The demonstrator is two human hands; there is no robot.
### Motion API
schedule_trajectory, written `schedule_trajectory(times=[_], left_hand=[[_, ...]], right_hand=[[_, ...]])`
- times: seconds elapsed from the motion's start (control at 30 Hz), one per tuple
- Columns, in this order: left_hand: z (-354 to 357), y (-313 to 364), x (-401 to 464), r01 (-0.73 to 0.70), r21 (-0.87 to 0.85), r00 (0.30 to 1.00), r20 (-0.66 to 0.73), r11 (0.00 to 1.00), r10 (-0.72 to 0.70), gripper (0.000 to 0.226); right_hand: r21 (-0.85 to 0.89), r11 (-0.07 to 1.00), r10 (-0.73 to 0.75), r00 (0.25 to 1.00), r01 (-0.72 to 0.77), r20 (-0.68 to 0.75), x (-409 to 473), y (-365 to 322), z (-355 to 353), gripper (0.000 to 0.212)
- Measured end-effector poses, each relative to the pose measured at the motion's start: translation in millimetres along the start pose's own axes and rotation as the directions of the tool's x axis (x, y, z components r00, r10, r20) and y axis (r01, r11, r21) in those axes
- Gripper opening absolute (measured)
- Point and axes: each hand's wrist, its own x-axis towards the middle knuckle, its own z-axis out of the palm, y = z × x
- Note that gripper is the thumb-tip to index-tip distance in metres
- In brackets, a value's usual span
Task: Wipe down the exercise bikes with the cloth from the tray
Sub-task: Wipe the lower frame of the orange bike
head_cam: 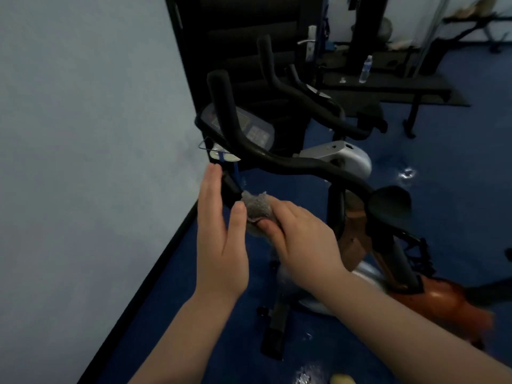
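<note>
1. A person is standing over the nearest exercise bike (279, 162), which is sitting just beside a pale wall (83, 134) on a blue floor (443, 189).
2. The right hand (302, 236) is gripping a bunched grey cloth (256, 207), fingers curling round it with the thumb tucked under, and is pressing the cloth against the near end of the black handlebar (231, 191).
3. The left hand (221, 231) is reaching up on the wall side of that same bar end, fingers lying straight and together along it, thumb standing free next to the cloth; it is clamping nothing.
4. The handlebar is sweeping away from the hands in a curve, one grip (221, 95) rising upright in front of the console (249, 126).
5. The black saddle (390, 200) is showing to the right of the hands, above an orange-brown frame (432, 300).
6. A second bike (310, 98) is standing behind the first, and a clear water bottle (365, 69) is sitting upright on a dark bench (401, 87) further back.
</note>
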Motion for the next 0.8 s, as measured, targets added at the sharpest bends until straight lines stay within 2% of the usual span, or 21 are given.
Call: schedule_trajectory(times=[0.13, 0.23, 0.33, 0.43, 0.5, 0.6, 0.73, 0.8], left_hand=[[15, -4, -24, -0.128, 0.179, 0.991, 0.071, 0.975, 0.117, 0.06], [30, -10, -45, -0.206, 0.177, 0.945, 0.292, 0.962, 0.148, 0.059], [49, -19, -64, -0.282, 0.217, 0.874, 0.459, 0.934, 0.157, 0.058], [76, -24, -86, -0.294, 0.165, 0.804, 0.576, 0.941, 0.15, 0.056], [98, -25, -109, -0.219, 0.106, 0.716, 0.693, 0.97, 0.086, 0.054], [132, -26, -150, -0.098, 0.119, 0.533, 0.845, 0.988, -0.048, 0.046], [187, -25, -198, -0.134, 0.202, 0.303, 0.94, 0.97, -0.154, 0.045], [220, -15, -221, -0.161, 0.216, 0.218, 0.959, 0.963, -0.179, 0.046]], right_hand=[[0.142, 0.989, 0.066, 0.986, -0.044, -0.151, -30, 20, -1, 0.038], [0.218, 0.971, 0.148, 0.964, -0.099, -0.22, -62, 36, -5, 0.041], [0.276, 0.925, 0.322, 0.925, -0.262, -0.201, -99, 56, -10, 0.031], [0.201, 0.83, 0.549, 0.826, -0.521, -0.125, -148, 81, -14, 0.019], [0.115, 0.73, 0.683, 0.726, -0.674, -0.081, -186, 99, -18, 0.02], [0.004, 0.566, 0.823, 0.565, -0.824, -0.05, -244, 121, -29, 0.021], [0.009, 0.375, 0.927, 0.375, -0.927, -0.015, -318, 146, -49, 0.016], [0.045, 0.301, 0.954, 0.3, -0.953, -0.027, -355, 159, -65, 0.016]])
